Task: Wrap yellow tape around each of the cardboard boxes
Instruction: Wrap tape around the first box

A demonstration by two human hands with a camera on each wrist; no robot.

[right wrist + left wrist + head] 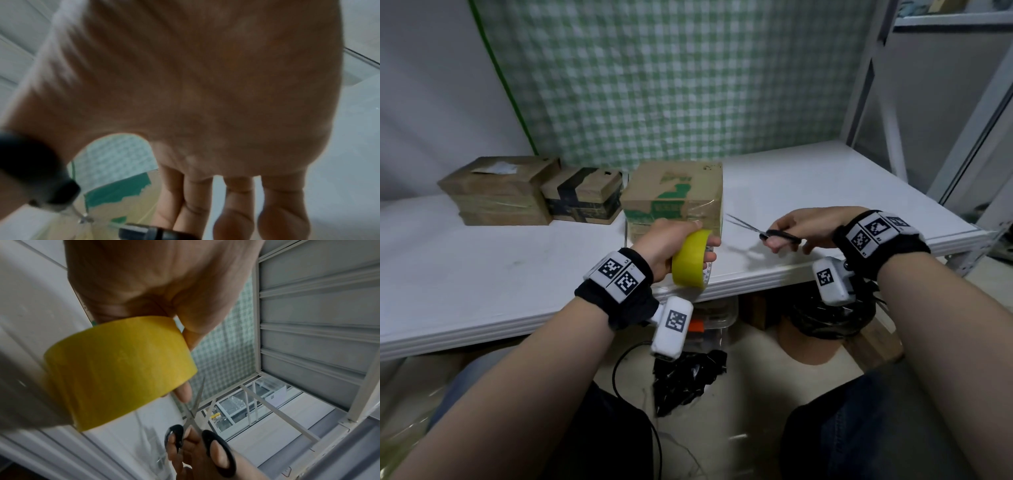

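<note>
My left hand [671, 245] grips a roll of yellow tape [690, 260] [117, 371] just in front of a cardboard box with green print [678, 192] [123, 191] on the white table [482, 274]. Glossy tape bands show round that box. My right hand [801, 228] holds black-handled scissors [760, 229] [197, 426], blades slightly apart and pointing left toward the box and roll. Two more cardboard boxes stand at the left: a wide one [498, 190] and one with black tape [583, 195].
A green checked cloth [671, 78] hangs behind the table. A grey metal shelf frame [962, 120] rises at the right. Under the table lie black plastic [688, 380], a cable and a dark bag [832, 318].
</note>
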